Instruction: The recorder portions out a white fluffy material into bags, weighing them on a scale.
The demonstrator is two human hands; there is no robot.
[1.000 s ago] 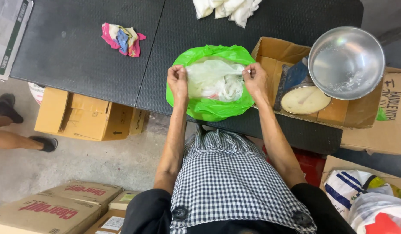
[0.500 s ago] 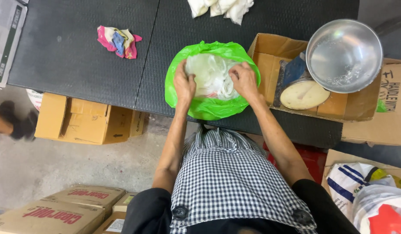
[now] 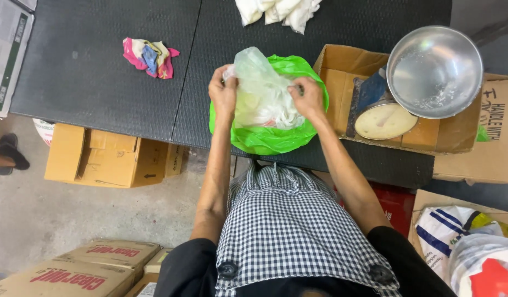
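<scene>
On the black table (image 3: 100, 82), at its near edge, a green plate (image 3: 276, 137) serves as the landmark. Right of it stands a cardboard box (image 3: 342, 71) with a steel bowl (image 3: 434, 71) on top; far left of it lies a coloured rag (image 3: 149, 56). Over the plate a clear plastic bag (image 3: 259, 93) is lifted, its length tilting up and away to the left. The left hand (image 3: 223, 93) and right hand (image 3: 307, 98) flank it, each pinching the film, equally near. Cardboard boxes sit on the grey floor below.
</scene>
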